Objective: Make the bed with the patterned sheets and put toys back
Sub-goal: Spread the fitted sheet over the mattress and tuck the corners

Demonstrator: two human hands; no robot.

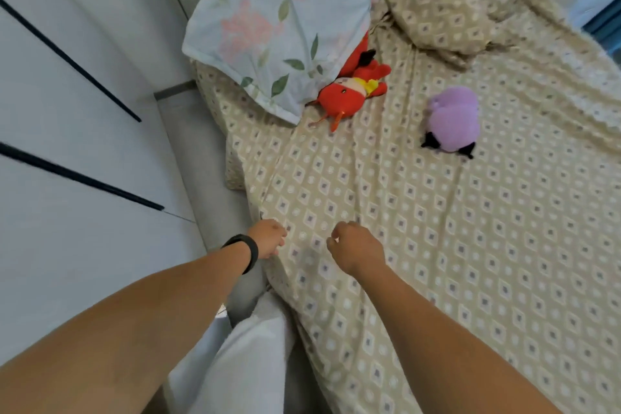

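Observation:
A beige sheet with a diamond pattern [437,245] covers the bed. My left hand [267,239], with a black band on the wrist, grips the sheet at the bed's left edge. My right hand [356,249] is curled over the sheet just to the right; whether it holds fabric is unclear. A red plush toy [349,91] lies partly under a floral pillow [282,27] near the head of the bed. A purple plush toy [453,119] lies on the sheet further right. A bunched pile of the same patterned fabric [447,7] sits at the far end.
White wardrobe doors with black handles [77,131] stand close on the left. A narrow grey bed frame edge [201,185] runs between wardrobe and mattress. White cloth on my leg [242,363] is below. A blue and white object [601,10] is at the far right.

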